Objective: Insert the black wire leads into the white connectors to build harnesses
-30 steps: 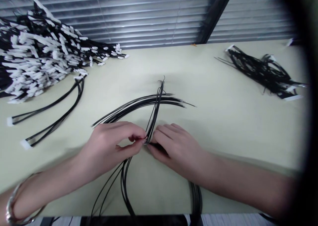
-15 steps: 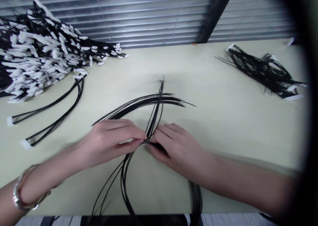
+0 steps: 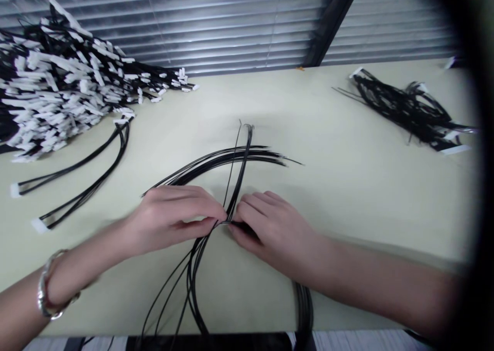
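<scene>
At the middle of the table, my left hand (image 3: 185, 212) is closed in a pinch, its fingertips on a thin black wire (image 3: 231, 173). That wire stands a little apart from the upright black wires (image 3: 242, 171) beside it. Facing it, my right hand (image 3: 266, 227) is closed round a bundle of black wires (image 3: 304, 304), which comes out below the wrist and hangs over the table's front edge. Something small and thin lies between the fingertips; its kind is too small to tell. Loose black wires (image 3: 193, 279) curve down from the fingertips to the front edge.
Behind my hands lies a row of cut black wires (image 3: 224, 159). A heap of black cables with white connectors (image 3: 65, 83) fills the far left, with two looped cables (image 3: 88, 186) before it. Another black cable bundle (image 3: 405, 106) lies right. Blinds (image 3: 224, 27) stand behind the table (image 3: 370, 202).
One thin wire has swung left, away from the upright bundle. Another wire now hangs below my left hand. My left wrist has shifted slightly right; my right hand stays put.
</scene>
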The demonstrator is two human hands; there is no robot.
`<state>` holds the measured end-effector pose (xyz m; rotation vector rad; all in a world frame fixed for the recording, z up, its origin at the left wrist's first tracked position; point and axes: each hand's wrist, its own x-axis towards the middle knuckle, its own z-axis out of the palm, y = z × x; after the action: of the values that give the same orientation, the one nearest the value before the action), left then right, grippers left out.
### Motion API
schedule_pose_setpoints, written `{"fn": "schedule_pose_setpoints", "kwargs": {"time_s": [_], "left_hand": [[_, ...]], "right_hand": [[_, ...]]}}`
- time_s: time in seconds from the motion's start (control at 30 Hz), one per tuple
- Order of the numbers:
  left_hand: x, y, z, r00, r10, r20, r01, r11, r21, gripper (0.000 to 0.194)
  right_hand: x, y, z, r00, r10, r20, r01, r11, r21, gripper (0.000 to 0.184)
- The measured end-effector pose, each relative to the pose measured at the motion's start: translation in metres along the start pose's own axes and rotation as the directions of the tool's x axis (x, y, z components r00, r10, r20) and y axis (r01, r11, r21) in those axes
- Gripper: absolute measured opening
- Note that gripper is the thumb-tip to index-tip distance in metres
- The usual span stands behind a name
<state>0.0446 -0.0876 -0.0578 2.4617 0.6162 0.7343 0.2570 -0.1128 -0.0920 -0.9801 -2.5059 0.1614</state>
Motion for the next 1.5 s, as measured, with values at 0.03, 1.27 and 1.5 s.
{"fn": "schedule_pose_setpoints", "kwargs": {"time_s": [0.03,1.27,1.5], "left_hand": [[-0.001,0.0,0.0,1.0,0.001,0.001,-0.001,1.0,0.001,0.033],[0.001,0.001,-0.003,0.989,-0.037,0.14,0.041,0.999,-0.028,0.027],[0.005,0.002,0.002,0.986,0.002,0.164,0.005,0.999,-0.039,0.02]], "right_hand": [[0.0,0.0,0.0,1.0,-0.001,-0.003,0.001,1.0,-0.003,0.013],[-0.001,-0.001,-0.001,1.0,0.002,0.008,-0.002,1.0,-0.015,0.013],[0.0,0.0,0.0,0.999,-0.036,0.006,0.036,0.997,-0.061,0.011]]}}
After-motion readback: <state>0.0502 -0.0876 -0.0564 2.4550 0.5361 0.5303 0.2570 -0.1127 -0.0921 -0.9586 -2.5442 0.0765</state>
